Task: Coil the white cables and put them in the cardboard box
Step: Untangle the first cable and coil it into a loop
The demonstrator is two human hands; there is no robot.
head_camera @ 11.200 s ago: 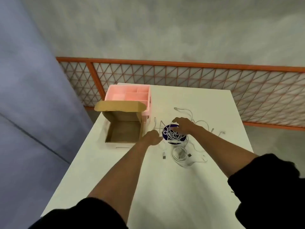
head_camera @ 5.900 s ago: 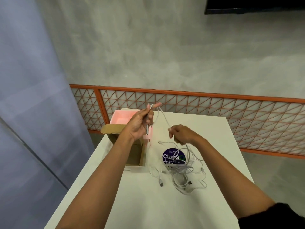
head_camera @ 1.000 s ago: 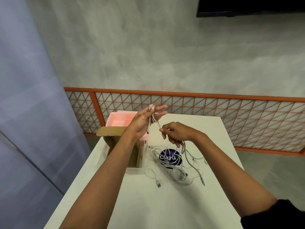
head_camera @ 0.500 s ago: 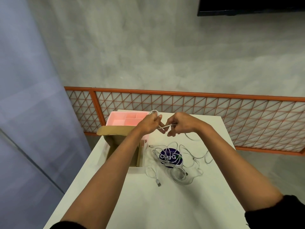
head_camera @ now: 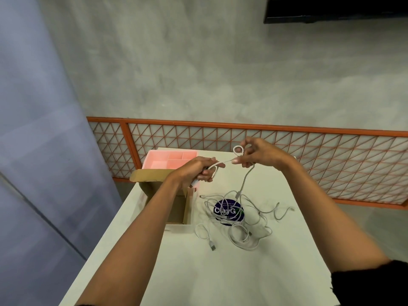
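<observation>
Both hands are raised above the white table (head_camera: 220, 272) and hold one white cable (head_camera: 244, 180). My left hand (head_camera: 198, 170) grips one end of it, just above the open cardboard box (head_camera: 176, 209). My right hand (head_camera: 256, 154) pinches the cable farther along, where it forms a small loop above the fingers. From there the cable hangs down to a tangle of white cables (head_camera: 240, 219) lying on the table to the right of the box. My left forearm hides part of the box.
A pink divided tray (head_camera: 167, 159) stands behind the box at the table's far left. A round dark blue disc with white lettering (head_camera: 228, 210) lies under the tangle. An orange lattice railing (head_camera: 287, 146) runs behind the table. A blue panel stands at the left.
My hands have moved apart: the right one went up and to the right, drawing the cable taut and making a small loop. The left hand dropped slightly toward the box.
</observation>
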